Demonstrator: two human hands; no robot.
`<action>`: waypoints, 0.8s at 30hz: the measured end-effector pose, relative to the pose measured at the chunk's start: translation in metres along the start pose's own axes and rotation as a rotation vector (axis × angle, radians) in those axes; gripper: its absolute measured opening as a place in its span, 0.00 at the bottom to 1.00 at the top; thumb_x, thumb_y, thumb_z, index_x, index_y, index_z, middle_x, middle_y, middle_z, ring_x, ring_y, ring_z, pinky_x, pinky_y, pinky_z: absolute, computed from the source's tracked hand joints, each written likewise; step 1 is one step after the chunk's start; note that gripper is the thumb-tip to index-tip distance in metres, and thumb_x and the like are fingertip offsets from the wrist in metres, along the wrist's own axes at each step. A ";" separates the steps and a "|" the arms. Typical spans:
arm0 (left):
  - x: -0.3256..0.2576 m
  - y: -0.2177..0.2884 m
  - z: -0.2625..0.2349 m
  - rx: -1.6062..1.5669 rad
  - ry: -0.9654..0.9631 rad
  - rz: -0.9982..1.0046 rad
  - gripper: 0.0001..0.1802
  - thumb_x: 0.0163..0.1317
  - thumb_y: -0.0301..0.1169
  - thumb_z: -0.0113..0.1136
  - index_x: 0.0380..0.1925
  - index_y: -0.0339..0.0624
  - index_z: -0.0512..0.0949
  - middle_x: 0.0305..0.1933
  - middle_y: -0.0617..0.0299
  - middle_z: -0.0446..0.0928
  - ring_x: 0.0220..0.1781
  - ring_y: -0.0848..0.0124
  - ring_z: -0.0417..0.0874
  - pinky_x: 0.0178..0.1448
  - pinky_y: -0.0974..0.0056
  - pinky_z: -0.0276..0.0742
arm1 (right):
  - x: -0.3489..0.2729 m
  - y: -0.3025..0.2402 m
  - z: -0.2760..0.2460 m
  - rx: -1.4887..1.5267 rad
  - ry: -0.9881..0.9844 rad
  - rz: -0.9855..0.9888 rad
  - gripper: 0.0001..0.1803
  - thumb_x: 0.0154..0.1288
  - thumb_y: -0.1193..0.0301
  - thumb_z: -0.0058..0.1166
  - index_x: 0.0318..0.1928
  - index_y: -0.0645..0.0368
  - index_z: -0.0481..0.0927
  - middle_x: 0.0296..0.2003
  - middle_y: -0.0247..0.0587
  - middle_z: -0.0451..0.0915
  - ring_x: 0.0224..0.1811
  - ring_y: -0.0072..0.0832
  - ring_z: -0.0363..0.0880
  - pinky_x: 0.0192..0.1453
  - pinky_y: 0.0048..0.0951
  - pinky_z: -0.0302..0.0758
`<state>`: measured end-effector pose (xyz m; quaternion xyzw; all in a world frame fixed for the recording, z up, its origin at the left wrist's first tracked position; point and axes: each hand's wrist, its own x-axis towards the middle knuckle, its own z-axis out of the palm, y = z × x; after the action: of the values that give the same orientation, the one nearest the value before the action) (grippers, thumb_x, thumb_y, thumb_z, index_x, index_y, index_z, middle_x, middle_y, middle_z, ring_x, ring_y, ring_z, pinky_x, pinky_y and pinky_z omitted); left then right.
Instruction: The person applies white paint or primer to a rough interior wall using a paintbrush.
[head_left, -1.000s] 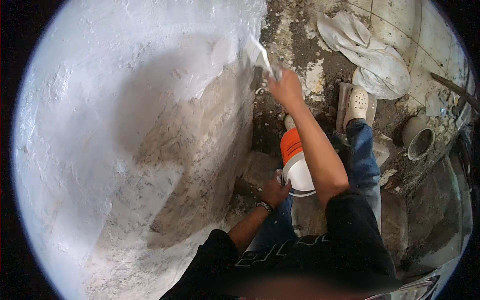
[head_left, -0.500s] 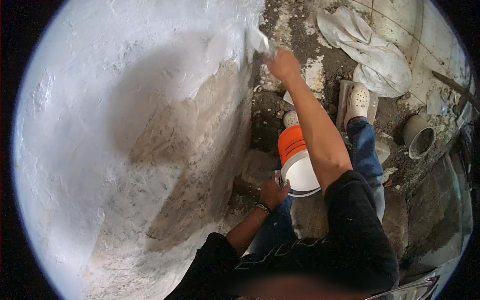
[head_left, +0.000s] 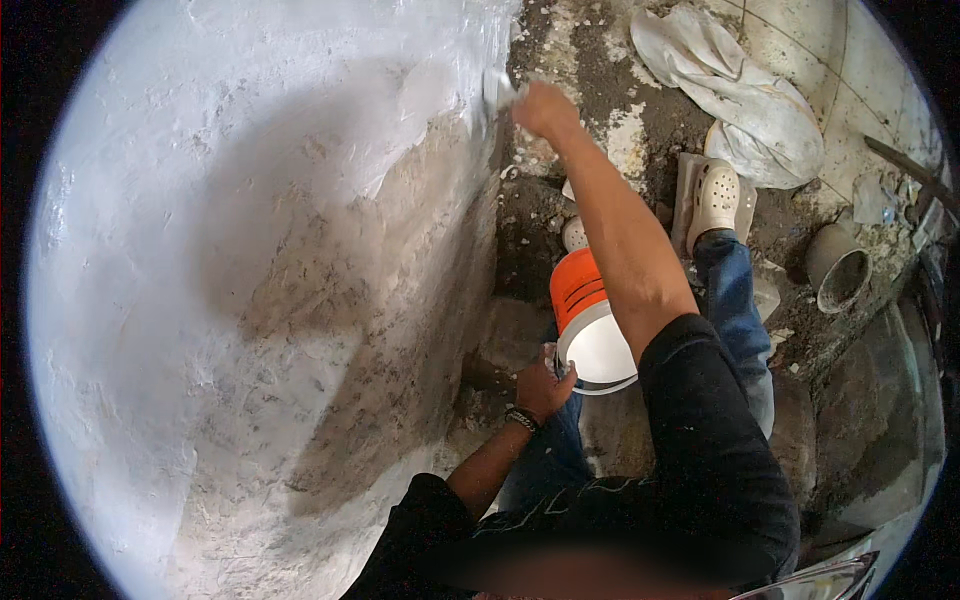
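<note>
My left hand (head_left: pixel 542 388) grips the rim of an orange bucket (head_left: pixel 574 283) with a white rim, tilted in front of my legs. White paint (head_left: pixel 603 347) shows inside it. My right arm reaches forward past the bucket, and my right hand (head_left: pixel 548 110) is closed around a paintbrush (head_left: pixel 497 90). The brush's white, blurred head meets the wall (head_left: pixel 330 130) at its lower edge; the handle is hidden in my fist. Wet white coating covers the upper and far part of the wall, while a rough brownish patch (head_left: pixel 330 280) shows nearer.
Dirt and rubble (head_left: pixel 600 90) cover the floor along the wall. A whitish cloth sack (head_left: pixel 735 95) lies ahead on the right. My pale clog (head_left: pixel 715 200) stands on a block. Farther right are a grey pot (head_left: pixel 838 268) on its side and a leaning glass pane (head_left: pixel 870 420).
My right hand and the paintbrush have moved left and slightly forward, along the wall's edge. My left hand still holds the bucket in nearly the same place.
</note>
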<state>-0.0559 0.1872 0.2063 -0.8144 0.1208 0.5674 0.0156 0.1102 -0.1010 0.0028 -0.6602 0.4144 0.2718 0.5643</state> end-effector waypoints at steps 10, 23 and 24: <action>0.001 -0.004 -0.002 0.118 -0.150 -0.092 0.37 0.53 0.45 0.55 0.52 0.22 0.64 0.23 0.45 0.78 0.26 0.56 0.81 0.27 0.57 0.77 | -0.013 0.012 0.036 -0.271 -0.073 -0.078 0.15 0.53 0.68 0.49 0.42 0.59 0.79 0.44 0.46 0.78 0.48 0.41 0.77 0.50 0.38 0.73; 0.002 -0.014 0.002 0.177 -0.022 0.146 0.35 0.54 0.46 0.53 0.51 0.23 0.65 0.19 0.48 0.76 0.19 0.57 0.79 0.25 0.56 0.76 | -0.008 0.020 0.031 -0.301 -0.146 -0.069 0.16 0.54 0.64 0.49 0.41 0.58 0.78 0.42 0.50 0.78 0.47 0.44 0.76 0.51 0.40 0.72; 0.002 -0.014 0.003 0.112 -0.027 0.047 0.36 0.53 0.47 0.53 0.52 0.22 0.65 0.18 0.48 0.76 0.18 0.58 0.78 0.23 0.56 0.75 | -0.013 0.018 0.029 -0.257 -0.133 -0.138 0.16 0.54 0.64 0.49 0.41 0.58 0.78 0.42 0.50 0.78 0.47 0.44 0.76 0.51 0.40 0.72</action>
<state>-0.0551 0.2006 0.2024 -0.8014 0.1712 0.5710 0.0495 0.0915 -0.0704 -0.0025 -0.7345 0.2917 0.3262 0.5186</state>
